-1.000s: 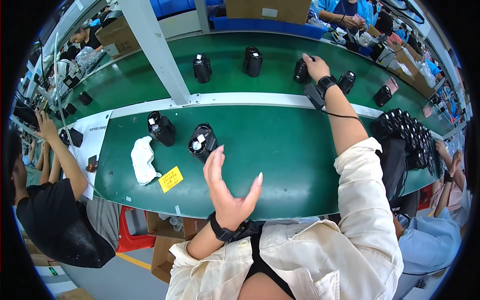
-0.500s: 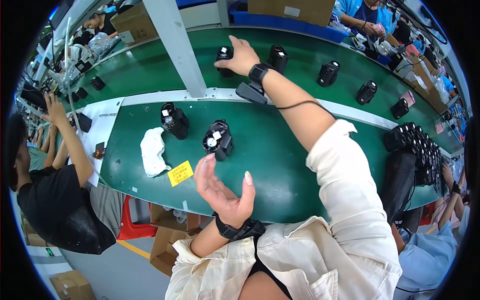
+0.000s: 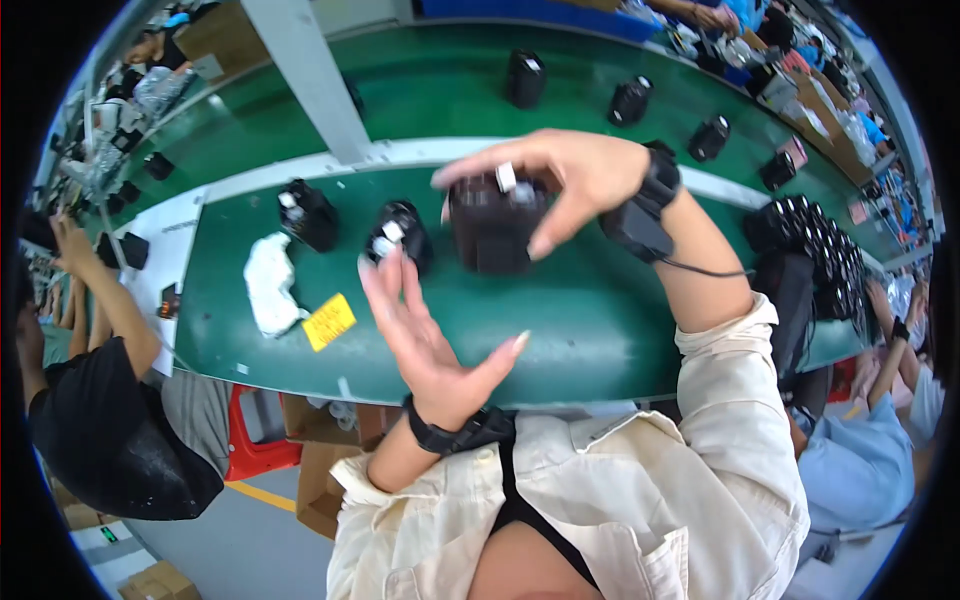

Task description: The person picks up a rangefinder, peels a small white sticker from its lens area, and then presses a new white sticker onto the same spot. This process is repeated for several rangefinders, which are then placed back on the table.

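Note:
My right hand [image 3: 590, 185] grips a black device housing [image 3: 492, 235] from above, its thumb and fingers around the sides. The housing is blurred and held over the green bench; a small white piece shows on its top. My left hand [image 3: 440, 365] is open, palm up, fingers stretched. Its fingertips reach close to a second black housing [image 3: 412, 235] standing on the bench; I cannot tell whether they touch. Another black housing [image 3: 312, 218] stands farther left. Beside it lie a crumpled white cloth [image 3: 268, 285] and a yellow note [image 3: 328, 322].
Behind a white rail [image 3: 420, 155] and post [image 3: 308, 75], several black housings [image 3: 630, 100] stand spaced along a green surface. Many more [image 3: 815, 250] are packed together at the right. A person [image 3: 120, 420] works at the left. A red stool [image 3: 255, 440] and cardboard boxes [image 3: 320, 490] are below.
My right hand has brought a black housing from the far green surface over the rail to the near bench. My left hand stays open; the view has shifted slightly.

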The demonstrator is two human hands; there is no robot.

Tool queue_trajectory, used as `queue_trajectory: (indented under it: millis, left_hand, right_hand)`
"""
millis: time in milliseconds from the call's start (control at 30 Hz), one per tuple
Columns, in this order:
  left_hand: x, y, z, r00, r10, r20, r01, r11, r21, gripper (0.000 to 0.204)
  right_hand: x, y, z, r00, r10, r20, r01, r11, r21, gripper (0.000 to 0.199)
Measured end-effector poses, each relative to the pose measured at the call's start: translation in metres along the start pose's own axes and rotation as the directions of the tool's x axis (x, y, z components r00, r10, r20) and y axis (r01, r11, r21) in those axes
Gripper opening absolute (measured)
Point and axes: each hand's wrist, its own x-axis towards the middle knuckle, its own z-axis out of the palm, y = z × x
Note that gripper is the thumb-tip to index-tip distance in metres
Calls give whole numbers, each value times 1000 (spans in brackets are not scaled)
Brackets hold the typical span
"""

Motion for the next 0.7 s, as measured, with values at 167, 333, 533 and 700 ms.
queue_trajectory:
  millis: [167, 333, 533, 700]
  left_hand:
    - [5, 15, -6, 645, -438, 626, 687, 692, -224, 122]
    - [-13, 15, 5, 619, -511, 597, 762, 575, -298, 113]
    - [-13, 28, 6, 579, -585, 568, 756, 646, -105, 106]
    - [-23, 16, 9, 788, -402, 466, 470, 882, -32, 104]
  right_hand:
    - [-39, -23, 65, 984, -112, 140, 142, 963, -227, 88]
    - [-77, -32, 79, 937, -274, -215, 135, 855, -501, 70]
    - [-79, -31, 92, 871, -318, -375, 85, 848, -523, 29]
    - [-72, -27, 103, 839, -367, -403, 26, 766, -643, 17]
